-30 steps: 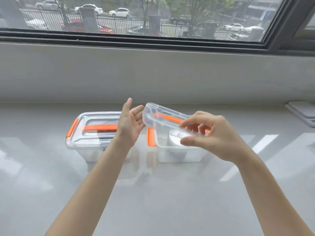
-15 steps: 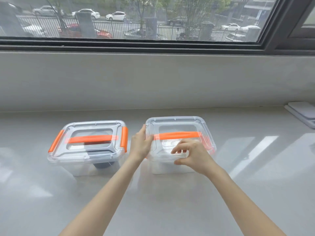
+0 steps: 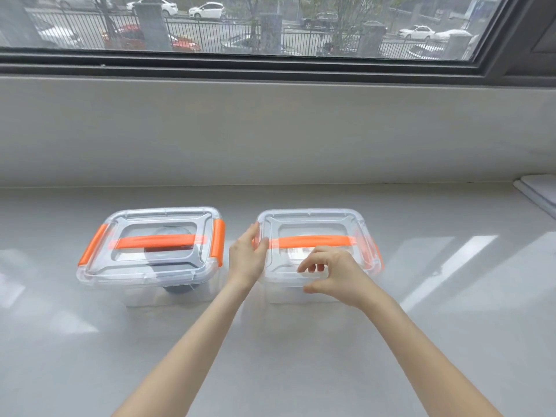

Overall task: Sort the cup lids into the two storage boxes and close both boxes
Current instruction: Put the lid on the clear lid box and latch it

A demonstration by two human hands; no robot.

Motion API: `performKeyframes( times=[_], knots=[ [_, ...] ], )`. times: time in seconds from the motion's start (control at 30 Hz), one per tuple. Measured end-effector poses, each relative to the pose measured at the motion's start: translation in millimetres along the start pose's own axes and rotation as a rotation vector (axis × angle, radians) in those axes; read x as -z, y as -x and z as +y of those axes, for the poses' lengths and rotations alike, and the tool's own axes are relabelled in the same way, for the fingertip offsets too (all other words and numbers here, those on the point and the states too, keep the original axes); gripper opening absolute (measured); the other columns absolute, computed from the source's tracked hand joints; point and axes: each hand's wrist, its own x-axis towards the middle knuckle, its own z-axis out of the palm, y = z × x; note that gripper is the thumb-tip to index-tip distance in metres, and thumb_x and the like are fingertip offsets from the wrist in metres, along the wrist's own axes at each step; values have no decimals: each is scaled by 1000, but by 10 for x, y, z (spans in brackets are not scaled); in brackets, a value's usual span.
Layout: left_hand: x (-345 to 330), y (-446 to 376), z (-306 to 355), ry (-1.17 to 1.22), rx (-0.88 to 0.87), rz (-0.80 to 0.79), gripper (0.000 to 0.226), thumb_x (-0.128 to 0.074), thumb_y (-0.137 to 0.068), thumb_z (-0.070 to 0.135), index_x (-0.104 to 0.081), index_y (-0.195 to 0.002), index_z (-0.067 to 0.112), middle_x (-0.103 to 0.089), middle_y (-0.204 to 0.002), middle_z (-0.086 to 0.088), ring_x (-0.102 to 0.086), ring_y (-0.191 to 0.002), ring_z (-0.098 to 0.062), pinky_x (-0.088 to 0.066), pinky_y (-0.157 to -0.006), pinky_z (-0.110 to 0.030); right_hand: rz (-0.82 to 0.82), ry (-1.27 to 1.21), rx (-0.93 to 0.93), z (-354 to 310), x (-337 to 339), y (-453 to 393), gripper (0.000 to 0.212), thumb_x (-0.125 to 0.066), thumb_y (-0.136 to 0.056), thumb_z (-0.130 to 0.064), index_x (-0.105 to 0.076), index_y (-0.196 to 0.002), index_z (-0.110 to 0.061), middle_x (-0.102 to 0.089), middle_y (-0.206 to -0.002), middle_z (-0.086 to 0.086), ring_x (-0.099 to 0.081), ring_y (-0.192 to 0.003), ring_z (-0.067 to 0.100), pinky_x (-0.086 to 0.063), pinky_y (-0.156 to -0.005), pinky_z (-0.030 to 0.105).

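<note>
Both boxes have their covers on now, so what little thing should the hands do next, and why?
Probably snap down the right box's side latches. Its cover sits on top, with the left hand at its left edge and the right hand over its front, but its right latch looks flared outward, while the left box's orange latches lie flat against the cover.

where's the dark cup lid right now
In the head view, the dark cup lid sits inside the closed left storage box, left of the left hand.
</note>
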Motion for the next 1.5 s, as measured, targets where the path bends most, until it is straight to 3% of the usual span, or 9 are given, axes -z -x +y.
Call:
performKeyframes(
  times=[0.17,0.27,0.4,0.57,0.7,0.83,0.93,1.23,1.5],
  knots=[
    [12,23,-59,109,133,-15,70,-57,-84,36,-29,-141,9,-37,-148,-9,-34,-137,-22,-27,-111,-34,297,-94,-61,81,220,12,15,-70,-77,-17,-70,-92,-19,-63,-91,-8,-56,-92,8,-36,-73,6],
    [42,46,-114,208,243,-56,60,-63,-80,34,-44,-130,6,-54,-125,-2,-48,-121,-23,-36,-95,-29,540,-118,-270,313,355,18,36,-62,-83,-18,-58,-118,-10,-58,-122,5,-48,-120,23,-35,-96,25],
    [92,52,-132,184,180,-33,36,-70,-70,40,-61,-82,7,-52,-68,4,-55,-75,-22,-43,-68,-37,489,-280,-608,595,364,40,66,-57,-87,-32,-28,-139,-3,-33,-148,14,-30,-136,29,-27,-109,38],
    [104,39,-45,-37,-19,70,29,-67,-72,32,-61,-71,4,-51,-59,-8,-46,-59,-24,-35,-58,-34,538,-484,-641,616,319,21,25,-63,-83,-30,-56,-80,-6,-55,-81,5,-50,-87,29,-40,-68,31],
    [96,28,-45,-175,-115,96,35,-59,-81,22,-43,-53,11,-35,-48,0,-34,-50,-19,-23,-55,-31,534,-784,-663,760,316,11,63,-79,-62,-34,-61,-108,4,-67,-109,17,-63,-98,30,-46,-96,41],
    [21,43,0,-434,-241,107,25,-40,-90,10,-62,-103,8,-60,-69,-16,-54,-72,-40,-33,-63,-38,486,-928,-650,702,357,32,37,-72,-74,-11,-63,-107,3,-68,-95,13,-64,-76,20,-49,-79,32],
    [-29,33,-27,-603,-264,107,49,-30,-92,8,-30,-142,12,-64,-102,-19,-59,-89,-41,-43,-70,-43,502,-934,-621,717,356,21,37,-71,-75,-8,-62,-109,1,-67,-102,10,-64,-77,17,-50,-72,29],
    [-42,15,-76,-632,-290,104,48,-29,-94,11,-30,-142,12,-64,-103,-16,-60,-88,-39,-37,-64,-39,711,-467,-568,586,286,-7,41,-73,-73,-11,-63,-112,-8,-69,-105,13,-63,-98,27,-49,-92,39],
    [-46,23,-115,-593,-301,128,51,-32,-91,6,-30,-141,11,-65,-98,-17,-61,-83,-39,-33,-60,-36,704,-122,-424,521,117,-34,40,-44,-91,-12,-51,-129,-19,-68,-91,17,-53,-82,29,-37,-71,29]
  ],
)
